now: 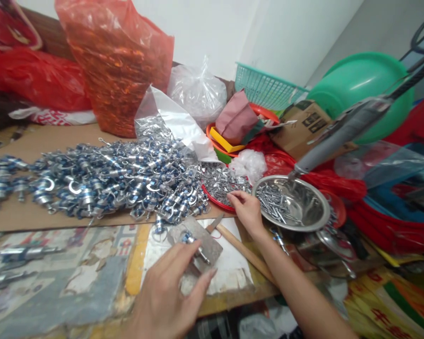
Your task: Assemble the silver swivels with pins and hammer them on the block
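Small, glinting metal pieces [221, 181] at the right hand [248, 210]

Fittings [116, 179]: I'm seeing glossy bare metal with blue bands.
Clips [224, 181]: thin, shiny metal is glinting at me.
Block [215, 252]: I'm looking at a matt, worn grey face.
Bowl [320, 207]: smooth, polished metal is shining.
Handle [247, 254]: I'm seeing smooth, pale wood.
Basin [367, 89]: glossy green plastic is catching light.
Orange bag [116, 61]: I'm seeing thin, translucent, wrinkled plastic.
Sheet [24, 217]: matt brown cardboard is showing.
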The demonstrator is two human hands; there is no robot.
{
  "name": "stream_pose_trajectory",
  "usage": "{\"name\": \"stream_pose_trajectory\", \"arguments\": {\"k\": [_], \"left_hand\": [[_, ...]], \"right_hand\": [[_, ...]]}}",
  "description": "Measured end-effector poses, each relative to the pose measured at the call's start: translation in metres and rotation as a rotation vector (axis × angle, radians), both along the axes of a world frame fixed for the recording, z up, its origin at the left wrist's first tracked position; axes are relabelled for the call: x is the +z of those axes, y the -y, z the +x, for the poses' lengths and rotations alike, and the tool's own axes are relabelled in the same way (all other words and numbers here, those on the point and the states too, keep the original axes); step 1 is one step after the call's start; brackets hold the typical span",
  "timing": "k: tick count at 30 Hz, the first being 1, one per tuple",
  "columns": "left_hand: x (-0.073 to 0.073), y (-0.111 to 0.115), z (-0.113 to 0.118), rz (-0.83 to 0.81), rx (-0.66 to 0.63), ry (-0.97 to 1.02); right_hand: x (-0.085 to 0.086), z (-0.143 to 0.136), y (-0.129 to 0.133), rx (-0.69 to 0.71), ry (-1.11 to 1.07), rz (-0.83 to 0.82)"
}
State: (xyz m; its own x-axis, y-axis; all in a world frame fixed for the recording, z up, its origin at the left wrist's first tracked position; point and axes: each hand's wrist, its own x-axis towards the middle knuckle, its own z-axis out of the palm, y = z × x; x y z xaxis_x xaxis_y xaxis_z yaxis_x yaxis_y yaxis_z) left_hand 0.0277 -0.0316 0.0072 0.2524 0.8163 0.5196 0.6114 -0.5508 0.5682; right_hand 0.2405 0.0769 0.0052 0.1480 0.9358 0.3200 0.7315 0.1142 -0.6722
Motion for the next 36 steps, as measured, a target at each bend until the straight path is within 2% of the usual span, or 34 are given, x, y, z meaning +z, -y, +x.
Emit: {"name": "stream_pose_trajectory", "arguments": {"k": [4,7,9,18,23,26,30,33,36], "left_hand": [[0.006,-0.028,-0.018,-0.032,0.089,0.093],[0.005,-0.05,-0.026,-0.064,-0.02,0.102],[0.003,-0.059,-0.027,-0.121,-0.082,0.13],[0.001,-0.063,-0.025,-0.298,-0.178,0.223],[-0.002,-0.059,-0.021,-0.284,-0.193,0.332],[0.0,-0.051,-0.019,-0.297,-0.169,0.427],[0.013,-0.037,-0.021,-0.402,-0.113,0.51],[0.025,-0.03,-0.024,-0.399,-0.097,0.445],[0.035,-0.026,-0.026,-0.338,-0.111,0.329]], "right_hand": [[0.013,-0.038,0.038,0.118,-0.223,-0.088],[0.019,-0.065,0.059,0.163,-0.381,-0.107],[0.019,-0.076,0.065,0.149,-0.383,-0.074],[0.006,-0.088,0.07,0.11,-0.513,-0.114],[0.012,-0.085,0.078,0.207,-0.548,-0.086],[0.017,-0.078,0.085,0.335,-0.437,0.049],[0.017,-0.064,0.094,0.522,-0.088,0.356],[0.018,-0.053,0.096,0.632,0.178,0.552],[0.025,-0.047,0.095,0.656,0.337,0.633]]}}
